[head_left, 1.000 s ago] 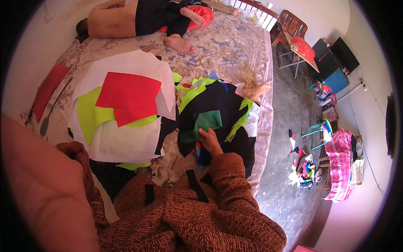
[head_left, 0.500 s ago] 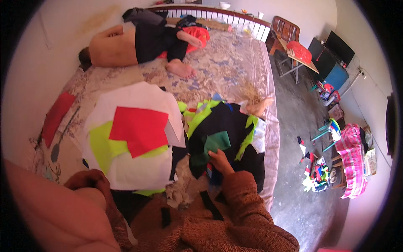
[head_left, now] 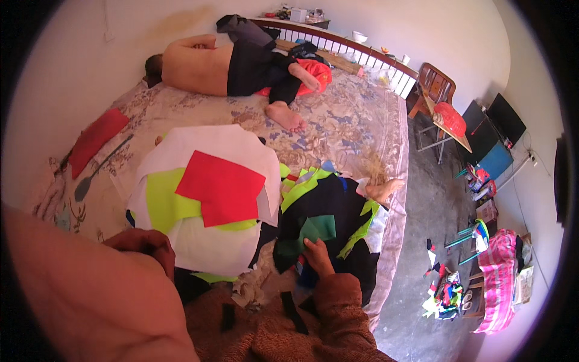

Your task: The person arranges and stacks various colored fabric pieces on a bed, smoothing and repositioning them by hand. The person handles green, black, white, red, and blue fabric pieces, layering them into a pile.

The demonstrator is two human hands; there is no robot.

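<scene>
- Pinches the green cloth piece [head_left: 318,228] in the right hand [head_left: 318,258], thumb and fingers closed on the near edge, over the black cloth pile [head_left: 325,196] on the bed [head_left: 241,114].
- Cannot tell the state of the left hand's [head_left: 145,244] grip, or anything inside it; curled near the white cloth [head_left: 211,246], partly hidden behind a bare limb [head_left: 90,289].
- Could drag dark scraps along with the green piece by pinching through more than one layer.
- Could drop the green piece back onto the pile by holding too little of the edge.
- Could shift the red cloth pieces [head_left: 223,187] off the lime cloth [head_left: 163,199] by sweeping the left hand inward.
- Could tip scraps onto the floor [head_left: 440,199] by pushing the pile rightward.
- Shows more above the headboard [head_left: 329,37] than half a second ago, a white box [head_left: 298,15] included.
- Matches the earlier frame in the right hand's pinch and the green piece's place.
</scene>
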